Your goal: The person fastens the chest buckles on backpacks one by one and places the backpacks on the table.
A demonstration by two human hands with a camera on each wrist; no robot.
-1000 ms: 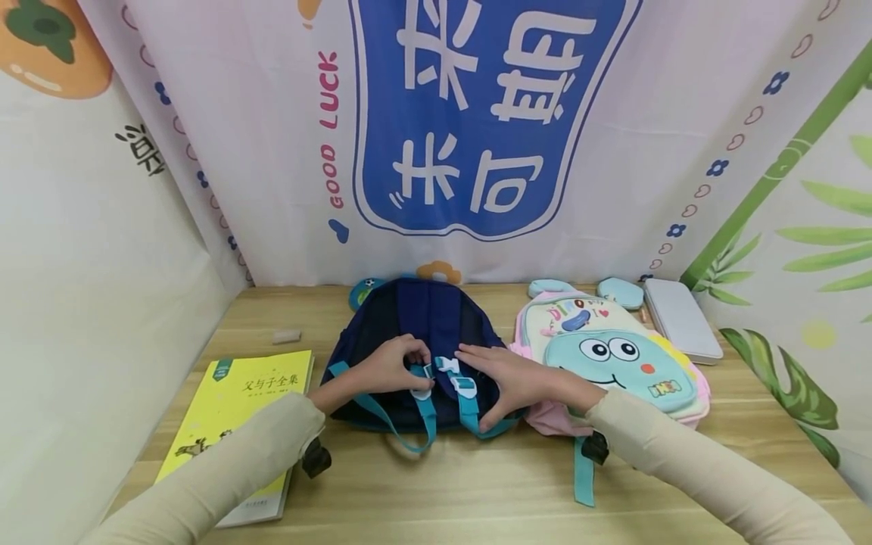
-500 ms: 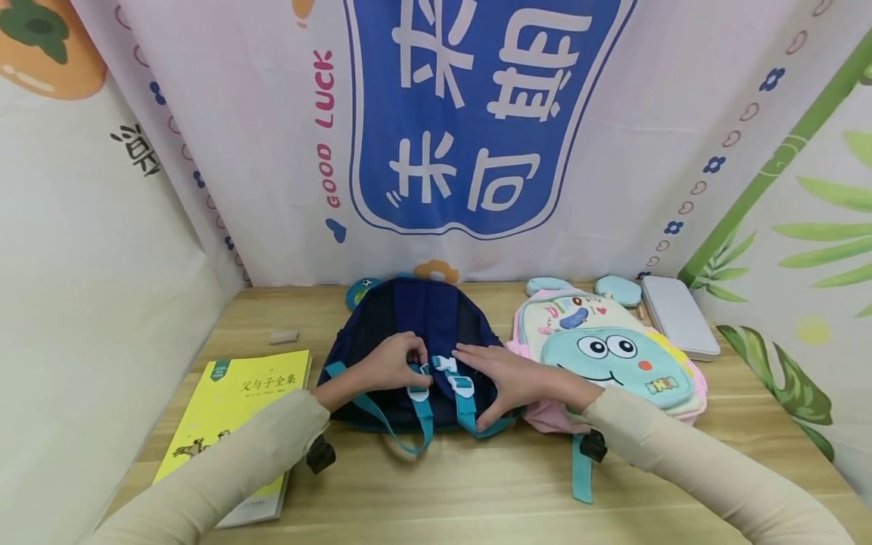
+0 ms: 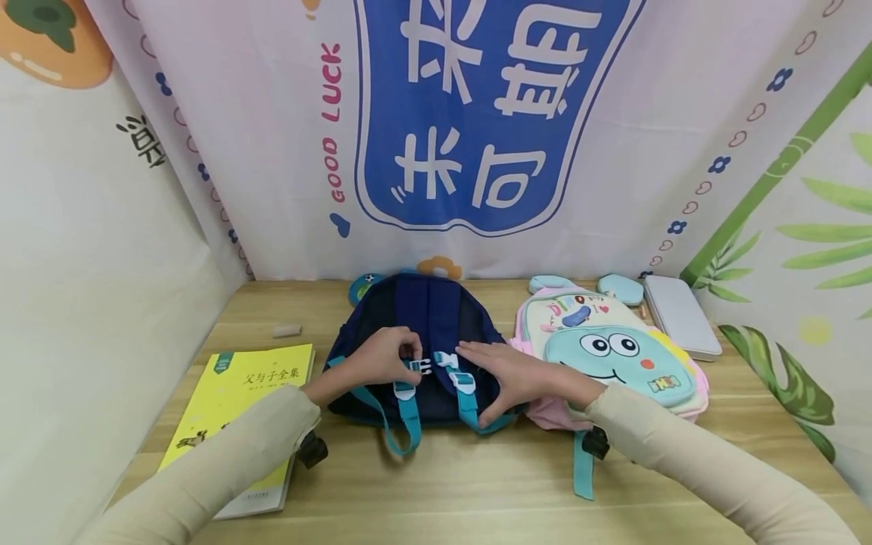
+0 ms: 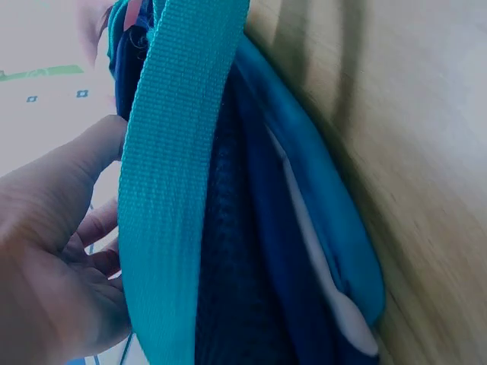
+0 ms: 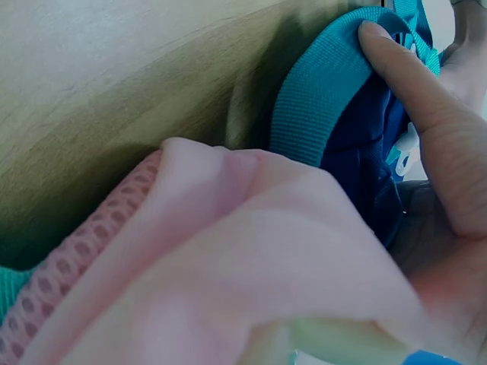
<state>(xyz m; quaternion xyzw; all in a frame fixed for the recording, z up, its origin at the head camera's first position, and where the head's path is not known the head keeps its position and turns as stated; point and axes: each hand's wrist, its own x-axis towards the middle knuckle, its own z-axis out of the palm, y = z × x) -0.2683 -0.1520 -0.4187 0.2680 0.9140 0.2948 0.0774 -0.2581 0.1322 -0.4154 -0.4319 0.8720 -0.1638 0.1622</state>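
A navy backpack (image 3: 429,318) lies on the wooden table, its teal straps towards me. My left hand (image 3: 390,357) pinches the left strap's buckle end (image 3: 421,366), whose white prongs stick out to the right. A short gap separates it from the white buckle end (image 3: 446,359) on the right strap. My right hand (image 3: 521,375) rests on the backpack's right side with fingers spread. In the right wrist view, its thumb (image 5: 403,72) touches the teal strap (image 5: 316,99). A strap (image 4: 171,175) hides part of the left fingers in the left wrist view.
A pink and cream backpack (image 3: 579,310) with a cartoon face lies right of the navy one. Behind it are a light-blue pouch (image 3: 621,289) and a white case (image 3: 681,314). A yellow book (image 3: 272,371) and a small greyish block (image 3: 287,331) are at left.
My left hand has shifted slightly left with the buckle end and its strap, and the white prongs now show. The right hand stays in place.
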